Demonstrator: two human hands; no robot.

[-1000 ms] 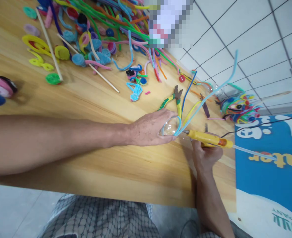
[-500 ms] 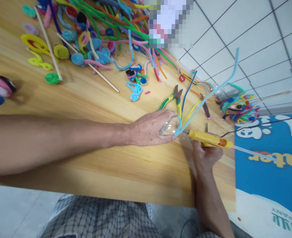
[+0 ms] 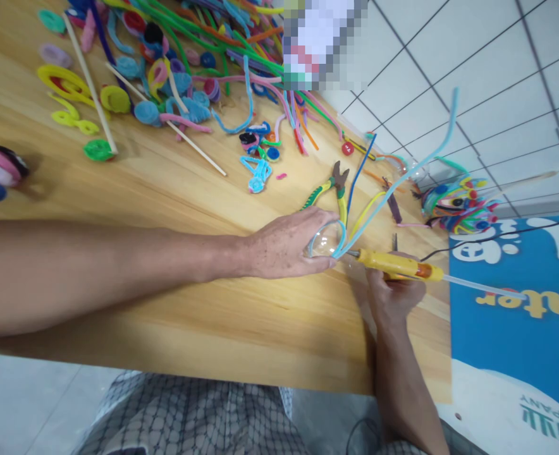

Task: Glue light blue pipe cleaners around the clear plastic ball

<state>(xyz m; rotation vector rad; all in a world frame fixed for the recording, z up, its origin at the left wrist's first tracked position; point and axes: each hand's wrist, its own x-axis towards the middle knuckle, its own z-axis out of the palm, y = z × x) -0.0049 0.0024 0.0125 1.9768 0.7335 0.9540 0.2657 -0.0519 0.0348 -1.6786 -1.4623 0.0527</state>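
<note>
My left hand (image 3: 286,245) is closed around a clear, rounded plastic piece (image 3: 325,240), possibly a bottle or ball; most of it is hidden by the fingers. A light blue pipe cleaner (image 3: 393,186) loops around this piece, and its long free end rises to the upper right. My right hand (image 3: 398,294) grips a yellow hot glue gun (image 3: 393,263), with a glue stick (image 3: 483,287) jutting from its back. The gun's nozzle is close to the pipe cleaner beside my left thumb; whether they touch I cannot tell.
Cutting pliers (image 3: 339,180) with green and yellow handles lie just beyond my left hand. Pipe cleaners and coiled pieces (image 3: 179,82) are heaped at the back left. A decorated colourful object (image 3: 460,205) stands at the right, near a black cord (image 3: 497,237) and a blue printed panel (image 3: 511,335).
Almost nothing differs. The glue gun has shifted very slightly left, and the glue stick behind it appears a little shorter. My left hand keeps its hold.
</note>
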